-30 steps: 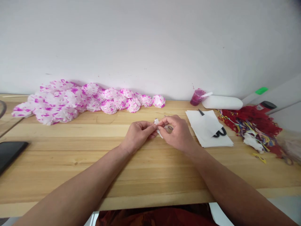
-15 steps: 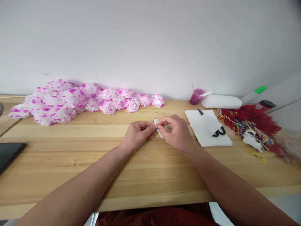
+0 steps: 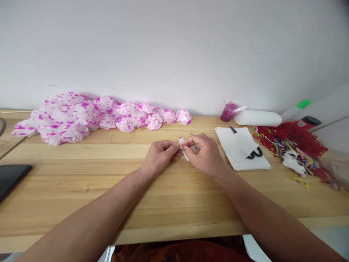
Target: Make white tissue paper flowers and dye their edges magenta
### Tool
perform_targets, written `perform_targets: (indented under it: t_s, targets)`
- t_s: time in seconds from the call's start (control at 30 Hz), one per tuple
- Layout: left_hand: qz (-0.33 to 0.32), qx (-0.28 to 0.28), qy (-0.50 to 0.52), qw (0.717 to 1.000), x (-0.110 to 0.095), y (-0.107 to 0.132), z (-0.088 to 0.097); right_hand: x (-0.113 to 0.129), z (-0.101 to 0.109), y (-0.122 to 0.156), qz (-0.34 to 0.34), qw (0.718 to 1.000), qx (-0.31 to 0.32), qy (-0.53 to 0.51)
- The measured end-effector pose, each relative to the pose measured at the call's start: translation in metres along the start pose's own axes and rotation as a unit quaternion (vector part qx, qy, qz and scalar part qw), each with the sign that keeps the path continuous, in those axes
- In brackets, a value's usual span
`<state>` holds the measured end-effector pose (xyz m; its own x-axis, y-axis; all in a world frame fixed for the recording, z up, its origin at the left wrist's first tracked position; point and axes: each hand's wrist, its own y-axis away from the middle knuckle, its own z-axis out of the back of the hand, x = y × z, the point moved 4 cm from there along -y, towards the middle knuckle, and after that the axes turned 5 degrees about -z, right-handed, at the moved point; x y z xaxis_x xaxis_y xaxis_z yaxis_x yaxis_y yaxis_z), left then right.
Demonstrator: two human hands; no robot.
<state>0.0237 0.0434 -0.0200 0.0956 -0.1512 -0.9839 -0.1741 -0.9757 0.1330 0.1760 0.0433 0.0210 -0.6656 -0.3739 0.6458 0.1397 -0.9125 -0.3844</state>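
Observation:
Between my fingertips, over the middle of the table, is a narrow folded strip of white tissue paper (image 3: 185, 155). My left hand (image 3: 160, 156) pinches it from the left, thumb against fingers. From the right, my right hand (image 3: 204, 151) pinches at the same spot near its middle. A thin dark thread-like piece shows by the right fingers, though its run is mostly hidden. Along the wall lie fluffy white paper flowers (image 3: 68, 118) with magenta-spotted edges, heaped at the left and trailing to a single flower (image 3: 184, 116) beyond my hands.
At the right, black-handled scissors (image 3: 255, 153) lie partly under a sheet on a white paper stack (image 3: 238, 165). Behind stand a magenta-stained cup (image 3: 227, 113) and a white roll (image 3: 257, 118). Tangled red yarn (image 3: 297, 140) lies far right; a black flat device (image 3: 13, 178) lies left.
Both hands keep their pinch on the folded tissue paper with hardly any movement. The whole view has shifted very slightly.

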Motion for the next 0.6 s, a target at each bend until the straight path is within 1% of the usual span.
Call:
perform_targets:
  t_s: [0.17,0.4,0.6]
  targets:
    - [0.013,-0.015,0.022,1.0,-0.0003,0.0006,-0.0011,-0.0016,-0.0004,0.0001,0.001,1.0,0.001,-0.015]
    - [0.014,-0.018,0.035,0.999,0.0001,0.0007,-0.0015,-0.0047,-0.0011,0.0005,-0.03,0.999,0.006,-0.027]
    - [0.009,-0.011,0.026,1.0,0.0021,-0.0002,-0.0007,-0.002,-0.0002,0.0001,-0.018,0.999,0.011,-0.024]
